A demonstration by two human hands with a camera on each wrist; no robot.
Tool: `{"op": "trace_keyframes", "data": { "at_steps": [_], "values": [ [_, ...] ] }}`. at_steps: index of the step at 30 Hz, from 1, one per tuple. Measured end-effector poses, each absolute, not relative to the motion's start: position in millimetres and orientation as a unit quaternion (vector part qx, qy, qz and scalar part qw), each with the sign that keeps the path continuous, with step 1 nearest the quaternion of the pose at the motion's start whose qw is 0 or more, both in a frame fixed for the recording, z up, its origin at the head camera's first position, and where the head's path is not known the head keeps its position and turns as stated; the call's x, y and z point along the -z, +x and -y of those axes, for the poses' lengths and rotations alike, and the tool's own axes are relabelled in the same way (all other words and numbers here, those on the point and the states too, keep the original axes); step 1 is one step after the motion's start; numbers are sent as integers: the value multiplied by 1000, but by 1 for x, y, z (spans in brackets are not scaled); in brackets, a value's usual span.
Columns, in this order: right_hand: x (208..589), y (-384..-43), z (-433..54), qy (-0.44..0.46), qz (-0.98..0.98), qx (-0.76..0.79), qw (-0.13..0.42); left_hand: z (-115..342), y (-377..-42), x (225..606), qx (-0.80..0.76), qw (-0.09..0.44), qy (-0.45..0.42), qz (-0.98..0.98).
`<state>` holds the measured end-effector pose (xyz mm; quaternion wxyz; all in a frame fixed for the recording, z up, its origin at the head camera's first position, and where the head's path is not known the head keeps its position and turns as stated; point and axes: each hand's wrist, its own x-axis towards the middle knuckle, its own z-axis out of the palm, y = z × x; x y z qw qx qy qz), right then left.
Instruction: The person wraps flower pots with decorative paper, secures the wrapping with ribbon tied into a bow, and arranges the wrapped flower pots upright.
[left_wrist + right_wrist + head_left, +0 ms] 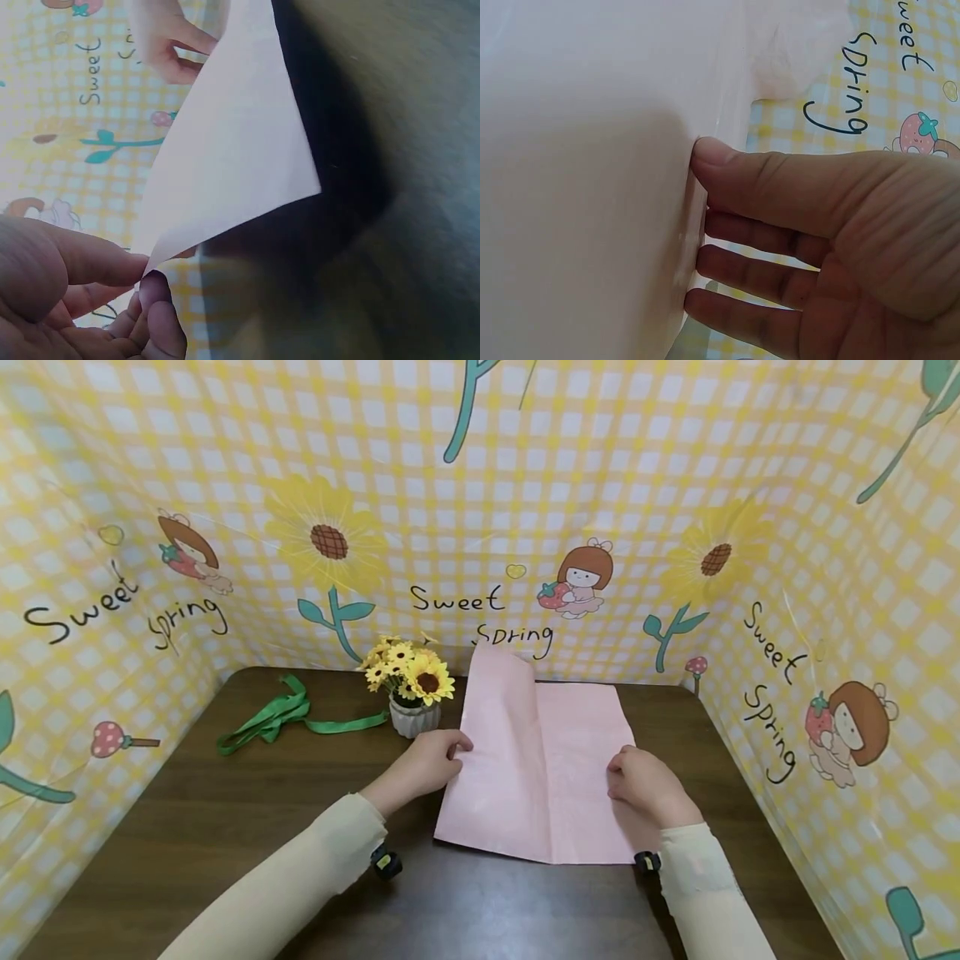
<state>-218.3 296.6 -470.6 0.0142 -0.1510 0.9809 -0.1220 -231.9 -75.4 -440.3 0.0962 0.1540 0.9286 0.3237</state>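
A pink sheet of paper with an upright crease down its middle lies before me, its left half raised off the table. My left hand pinches the left edge between thumb and fingers, which the left wrist view shows up close on the paper. On the opposite edge, my right hand holds the sheet. In the right wrist view the right thumb lies on the near face of the paper, with the other fingertips against its edge.
Behind my left hand stands a ribbed white pot of yellow artificial flowers. Further left, a green ribbon lies in loose loops on the dark wooden table. A yellow checked cloth hangs around the back and sides.
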Motion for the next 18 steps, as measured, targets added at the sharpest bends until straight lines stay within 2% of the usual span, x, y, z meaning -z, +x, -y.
{"op": "trace_keyframes", "data": {
  "at_steps": [9,18],
  "values": [
    [473,-219,-299,-154,-981,121,10,85,-232,458,-283,115,137,-942],
    [470,-219,-297,-145,-981,125,18,87,-233,469,-245,156,127,-948]
  ]
}}
